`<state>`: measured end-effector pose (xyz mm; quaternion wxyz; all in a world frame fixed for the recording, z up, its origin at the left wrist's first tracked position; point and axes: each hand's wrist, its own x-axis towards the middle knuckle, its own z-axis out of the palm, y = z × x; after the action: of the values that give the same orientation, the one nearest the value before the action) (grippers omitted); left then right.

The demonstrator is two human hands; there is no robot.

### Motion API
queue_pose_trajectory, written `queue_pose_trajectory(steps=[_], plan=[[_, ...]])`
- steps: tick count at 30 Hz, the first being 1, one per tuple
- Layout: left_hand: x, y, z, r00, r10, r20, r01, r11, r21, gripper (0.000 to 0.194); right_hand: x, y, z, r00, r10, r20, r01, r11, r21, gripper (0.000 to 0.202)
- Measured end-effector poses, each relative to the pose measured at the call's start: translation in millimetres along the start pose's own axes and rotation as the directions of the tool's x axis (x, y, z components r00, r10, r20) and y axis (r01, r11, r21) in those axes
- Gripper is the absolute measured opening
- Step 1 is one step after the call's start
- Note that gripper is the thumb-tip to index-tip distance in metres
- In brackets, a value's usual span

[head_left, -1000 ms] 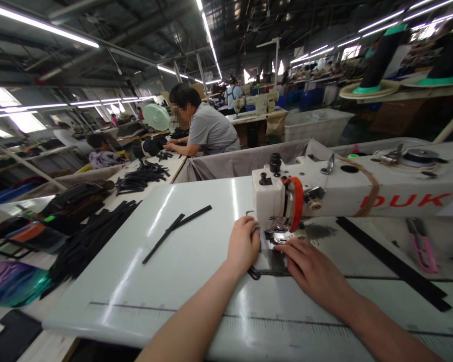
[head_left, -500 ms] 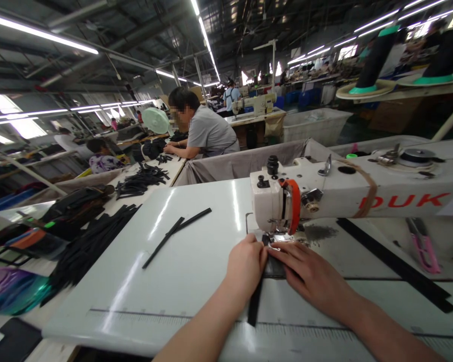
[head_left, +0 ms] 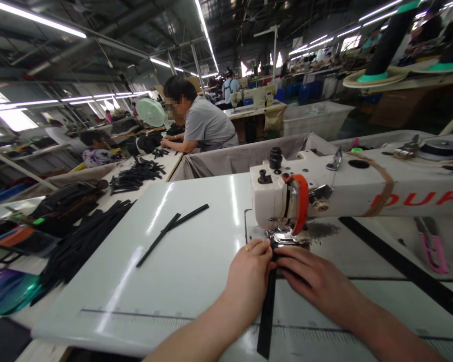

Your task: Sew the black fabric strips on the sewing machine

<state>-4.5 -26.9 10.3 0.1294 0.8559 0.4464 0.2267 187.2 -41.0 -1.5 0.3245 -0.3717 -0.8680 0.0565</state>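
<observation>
A black strip (head_left: 266, 322) runs from the needle area of a white sewing machine (head_left: 272, 201) toward me across the pale table. My left hand (head_left: 251, 271) pinches the strip just in front of the presser foot. On the strip's right side, my right hand (head_left: 309, 274) is closed, its fingertips pressed on the strip near the needle. The fingers partly hide the strip's far end. Two narrow black strips (head_left: 158, 240) lie crossed on the table to the left. Longer black strips (head_left: 400, 264) lie under the machine arm.
Pink-handled snips (head_left: 432, 249) lie at the right. A pile of black strips (head_left: 83, 246) covers the side table at left. A person in grey (head_left: 209, 123) works beyond the cloth-lined bin (head_left: 245, 158). A printed ruler (head_left: 136, 317) crosses the front edge.
The view has shifted slightly. Both hands sit a little farther back from the needle, and more of the strip extends toward me. My left hand's fingers have changed their hold.
</observation>
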Motion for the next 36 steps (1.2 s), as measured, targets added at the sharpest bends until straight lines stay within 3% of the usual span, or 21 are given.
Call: queue_pose_trajectory(steps=[5,14,22,36], plan=[[-3,-5,-6.3,0.995,0.077,0.069,-0.079,0.996,0.031,0.027,-1,0,0,0.999,-0.043,0.026,0.043,0.999,-0.004,0.028],[0,-6,10.9,1.0,0.014,-0.025,-0.012,0.998,0.062,0.027,2,3,3,1.0,-0.016,0.007,0.016,0.998,-0.053,0.033],[3,-3,6.7,1.0,0.0,-0.029,0.0,1.0,-0.004,0.023,0,4,4,1.0,-0.005,0.009,0.006,0.997,-0.071,0.031],[2,-9,20.8,0.997,0.055,-0.059,-0.047,0.989,0.14,0.029,0,3,4,1.0,-0.01,0.013,0.011,0.996,-0.086,0.034]])
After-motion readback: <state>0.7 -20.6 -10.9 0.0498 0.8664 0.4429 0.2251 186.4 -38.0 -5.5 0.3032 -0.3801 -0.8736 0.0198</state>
